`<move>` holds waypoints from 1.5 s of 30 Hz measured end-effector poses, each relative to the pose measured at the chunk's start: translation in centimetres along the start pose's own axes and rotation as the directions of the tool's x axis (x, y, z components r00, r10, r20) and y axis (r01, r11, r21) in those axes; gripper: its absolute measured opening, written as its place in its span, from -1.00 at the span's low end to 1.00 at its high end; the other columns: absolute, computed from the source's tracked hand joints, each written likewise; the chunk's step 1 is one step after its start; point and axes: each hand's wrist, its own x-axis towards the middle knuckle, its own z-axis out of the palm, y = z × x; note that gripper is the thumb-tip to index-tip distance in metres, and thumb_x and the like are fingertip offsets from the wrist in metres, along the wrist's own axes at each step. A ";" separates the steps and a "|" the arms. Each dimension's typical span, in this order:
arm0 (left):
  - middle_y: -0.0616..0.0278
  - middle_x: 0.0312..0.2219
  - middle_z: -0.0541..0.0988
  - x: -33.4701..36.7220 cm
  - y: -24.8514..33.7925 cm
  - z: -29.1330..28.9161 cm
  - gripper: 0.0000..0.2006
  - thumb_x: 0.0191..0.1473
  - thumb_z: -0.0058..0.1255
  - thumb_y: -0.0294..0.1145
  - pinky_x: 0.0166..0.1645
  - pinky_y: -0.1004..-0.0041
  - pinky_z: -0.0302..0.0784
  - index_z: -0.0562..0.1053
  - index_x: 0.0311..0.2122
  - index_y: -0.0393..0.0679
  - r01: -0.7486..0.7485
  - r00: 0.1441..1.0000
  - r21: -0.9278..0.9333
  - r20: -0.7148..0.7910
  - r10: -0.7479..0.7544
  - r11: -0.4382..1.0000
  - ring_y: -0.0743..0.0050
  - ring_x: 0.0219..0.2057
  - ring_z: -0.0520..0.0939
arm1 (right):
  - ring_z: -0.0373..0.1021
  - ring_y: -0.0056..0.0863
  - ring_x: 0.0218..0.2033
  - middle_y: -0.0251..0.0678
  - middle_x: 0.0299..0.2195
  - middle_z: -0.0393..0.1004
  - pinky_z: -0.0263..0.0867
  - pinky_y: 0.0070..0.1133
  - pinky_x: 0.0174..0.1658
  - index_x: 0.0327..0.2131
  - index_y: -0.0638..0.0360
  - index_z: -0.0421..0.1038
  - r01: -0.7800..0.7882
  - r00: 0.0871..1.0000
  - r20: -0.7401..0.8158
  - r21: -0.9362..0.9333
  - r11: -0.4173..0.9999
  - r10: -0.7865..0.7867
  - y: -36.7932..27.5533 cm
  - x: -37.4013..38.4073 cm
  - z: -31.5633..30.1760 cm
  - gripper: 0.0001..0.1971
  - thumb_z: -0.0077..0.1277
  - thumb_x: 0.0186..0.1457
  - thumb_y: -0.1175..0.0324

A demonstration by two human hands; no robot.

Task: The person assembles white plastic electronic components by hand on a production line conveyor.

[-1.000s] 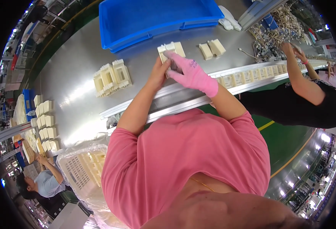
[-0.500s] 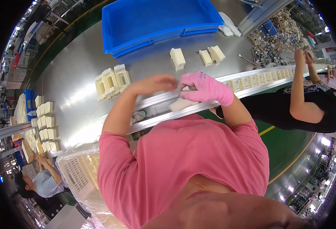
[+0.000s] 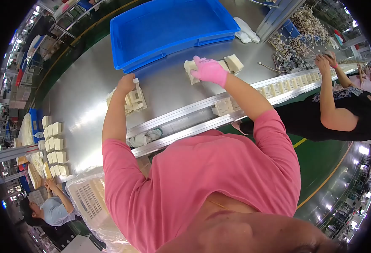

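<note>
My bare left hand (image 3: 126, 83) has its fingers curled at the far end of a cream plastic frame (image 3: 137, 98), one of a small group standing on the metal table. The forearm hides part of that group. In a pink glove, my right hand (image 3: 210, 71) has thumb and fingers around a cream plastic housing (image 3: 189, 71) on the table. Beside the glove stand more housings (image 3: 234, 63), partly covered by it. Nearer me, a cream housing (image 3: 222, 106) sits at the near end of a row of like pieces in the metal rail.
A big blue tray (image 3: 177, 51) lies beyond my hands, with white gloves (image 3: 246, 30) at its right. Crumpled cloth (image 3: 145, 137) lies in the rail. Tangled wires (image 3: 297, 46) are heaped at right. Two co-workers sit left and right. Stacked cream parts (image 3: 52, 143) stand at left.
My hands have parted from over the rail. The left has gone left to the frames, the right farther out to the housing. The piece they handled now sits in the rail.
</note>
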 end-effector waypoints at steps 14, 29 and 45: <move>0.25 -0.30 0.43 -6.0 14.0 -3.3 -0.73 0.00 -0.11 -0.44 -0.25 0.47 0.41 0.33 -0.13 -0.14 -0.200 0.945 -0.975 -0.165 -0.282 -0.101 0.45 -0.31 0.47 | 0.38 -0.40 -0.43 -0.18 -0.48 0.42 0.27 -0.53 -0.39 -0.35 0.24 0.21 -0.044 0.993 -0.088 0.323 0.945 0.076 -1.9 1.4 -0.5 -0.69 -0.07 -0.10 0.21; 0.24 -0.19 0.35 -8.7 21.2 1.2 -0.62 0.17 -0.46 -0.07 -0.22 0.50 0.42 0.12 0.00 -0.07 -0.208 0.978 -0.978 -0.208 -0.008 -0.010 0.50 -0.15 0.40 | 0.34 -0.18 -0.58 -0.18 -0.59 0.36 0.24 -0.43 -0.53 -0.06 0.16 0.09 0.310 0.855 -0.506 0.330 0.892 -0.111 -6.6 -5.8 1.2 -0.57 -0.07 -0.04 0.36; 0.19 -0.20 0.38 -9.2 20.5 0.7 -0.61 0.10 -0.20 -0.24 -0.24 0.44 0.45 0.14 0.00 -0.14 0.028 0.993 -0.970 -0.001 0.119 -0.243 0.40 -0.23 0.47 | 0.32 -0.46 -0.50 -0.26 -0.46 0.39 0.23 -0.59 -0.45 -0.04 0.21 0.18 0.265 0.963 -0.139 0.641 0.721 -0.230 -6.8 -7.2 -2.8 -0.56 -0.07 -0.09 0.47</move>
